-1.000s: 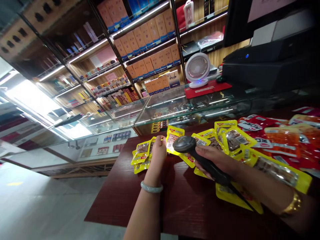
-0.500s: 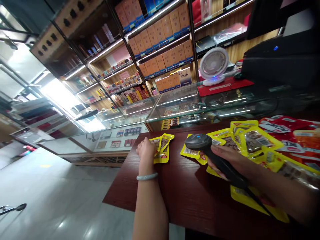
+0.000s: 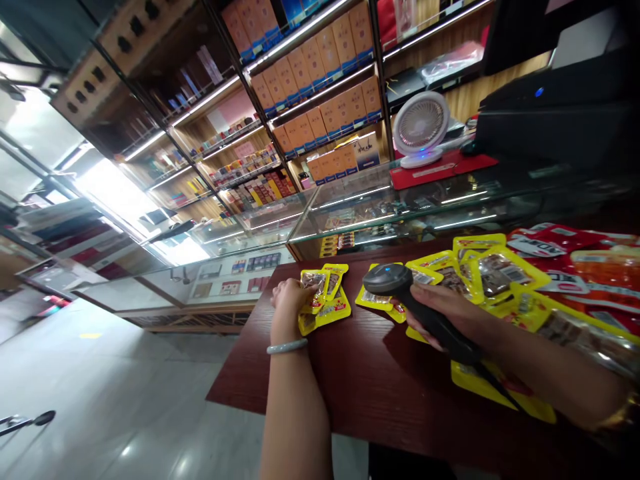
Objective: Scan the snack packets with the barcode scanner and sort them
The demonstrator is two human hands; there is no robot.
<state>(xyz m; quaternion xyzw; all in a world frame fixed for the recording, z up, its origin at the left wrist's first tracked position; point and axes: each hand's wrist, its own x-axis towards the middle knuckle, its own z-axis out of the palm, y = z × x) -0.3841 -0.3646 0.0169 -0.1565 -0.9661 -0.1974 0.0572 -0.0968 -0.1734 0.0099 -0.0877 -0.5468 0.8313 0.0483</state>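
In the head view my right hand (image 3: 445,310) is wrapped round the handle of a black barcode scanner (image 3: 435,323), its head pointing left over yellow snack packets (image 3: 377,299). My left hand (image 3: 289,298), with a pale bangle at the wrist, is closed on the left edge of a clear-fronted yellow snack packet (image 3: 315,288); its fingertips are partly hidden. Under and beside this packet lie other yellow packets (image 3: 336,308). Beneath my right arm and beyond it spreads a larger heap of yellow packets (image 3: 505,273).
Red packets (image 3: 545,243) lie at the right of the dark wooden table (image 3: 370,380). Behind it stands a glass display counter (image 3: 345,200) with a small white fan (image 3: 423,127) on a red mat. A black machine (image 3: 555,127) is at the right; shelves of boxes line the back.
My left hand has shifted slightly, and the packets by it now lie more spread and turned. The scanner stays in my right hand. The whole view has moved a little.
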